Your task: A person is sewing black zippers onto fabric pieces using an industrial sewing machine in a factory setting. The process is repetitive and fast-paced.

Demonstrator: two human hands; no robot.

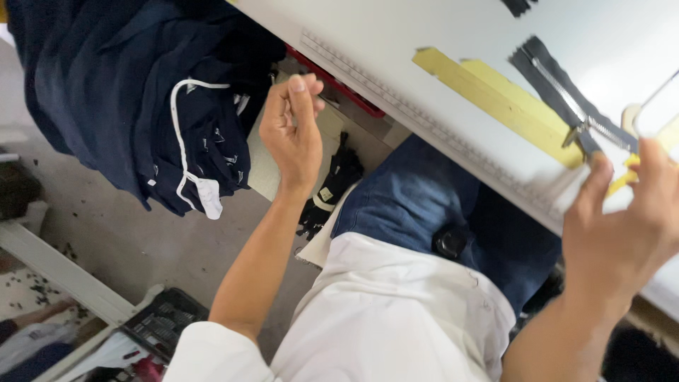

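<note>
We see a white table (396,42) running slantwise across the top of the view, with a printed ruler strip (396,99) along its near edge. Flat on it lie two strips of yellow tape (495,95), and across them a dark zipper (566,92) with metal teeth. Below, a grey floor (127,233) carries dark scraps and a black tray (166,322).

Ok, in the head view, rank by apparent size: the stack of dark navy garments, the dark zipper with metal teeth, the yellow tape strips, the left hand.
1. Stack of dark navy garments, by far.
2. Left hand and yellow tape strips: look alike, and the hand is nearer the camera, so unranked.
3. Dark zipper with metal teeth, partly under the right hand.
</note>
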